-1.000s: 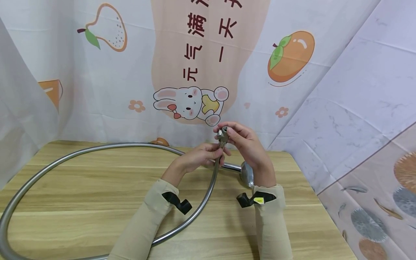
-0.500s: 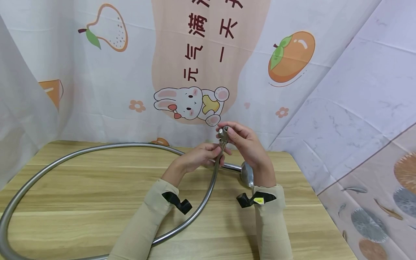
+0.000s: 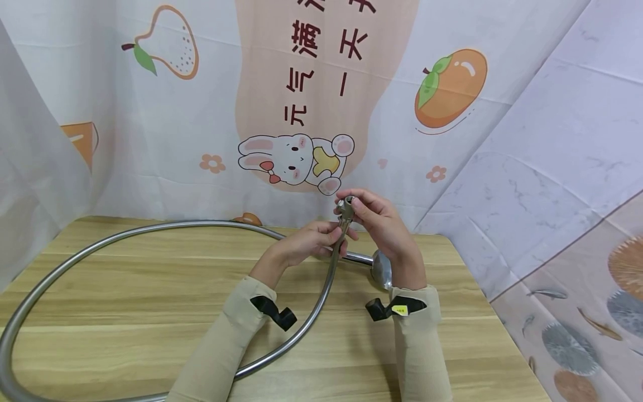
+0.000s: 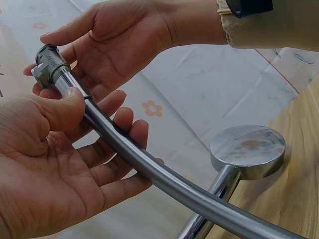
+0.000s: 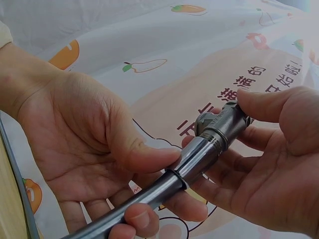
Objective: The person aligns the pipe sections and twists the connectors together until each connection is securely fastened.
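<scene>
A flexible metal shower hose (image 3: 331,268) rises in a curve to my hands near the back of the table. My left hand (image 3: 306,243) pinches its smooth metal end sleeve (image 5: 192,159) between thumb and fingers. At the tip of that sleeve sits a grey metal fitting (image 5: 227,124) with a short side outlet. My right hand (image 3: 384,223) holds this fitting (image 4: 52,62), thumb across its end and fingers behind. A round chrome shower head (image 4: 249,147) lies on the table beyond my hands, partly hidden by the right wrist in the head view.
The rest of the hose (image 3: 75,259) makes a wide loop over the left side of the wooden table (image 3: 166,301) and passes under my left forearm. A printed curtain (image 3: 191,111) hangs right behind the back edge.
The fitting has turned a little in my right fingers, mostly in the first half second, while the sleeve stays in my left hand. Both arms hold their place.
</scene>
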Tool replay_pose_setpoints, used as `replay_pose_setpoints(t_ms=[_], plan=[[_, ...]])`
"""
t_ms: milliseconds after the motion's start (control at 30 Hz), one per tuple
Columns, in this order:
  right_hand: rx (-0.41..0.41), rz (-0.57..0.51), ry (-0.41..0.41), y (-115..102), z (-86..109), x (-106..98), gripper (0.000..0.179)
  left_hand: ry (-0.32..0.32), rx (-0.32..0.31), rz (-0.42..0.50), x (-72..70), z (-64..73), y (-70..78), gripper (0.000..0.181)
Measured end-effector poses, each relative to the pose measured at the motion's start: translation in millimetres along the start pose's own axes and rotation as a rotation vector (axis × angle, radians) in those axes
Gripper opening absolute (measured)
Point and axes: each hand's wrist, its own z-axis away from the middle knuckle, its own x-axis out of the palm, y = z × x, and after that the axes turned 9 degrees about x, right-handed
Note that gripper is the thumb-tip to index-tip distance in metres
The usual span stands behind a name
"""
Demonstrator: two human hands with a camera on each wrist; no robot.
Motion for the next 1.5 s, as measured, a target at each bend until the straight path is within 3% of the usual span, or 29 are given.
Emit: replay_pose_setpoints(t_ms=[433, 967, 1500], plan=[[-0.038, -0.01, -0.066, 2.2, -0.6, -0.3, 0.025, -0.013, -0.004, -0.016, -0.5, -0.3, -1.4, 0.039], [-0.034, -0.055, -0.07, 0.9, -0.6, 0.1, 0.033, -0.002, -0.024, -0.022, -0.6, -0.5, -1.4, 0.039], [-0.023, -0.05, -0.051, 0.6, -1.6, 0.9, 0.029, -0.011, -0.025, -0.04, -0.7, -1.3, -3.5, 0.037]])
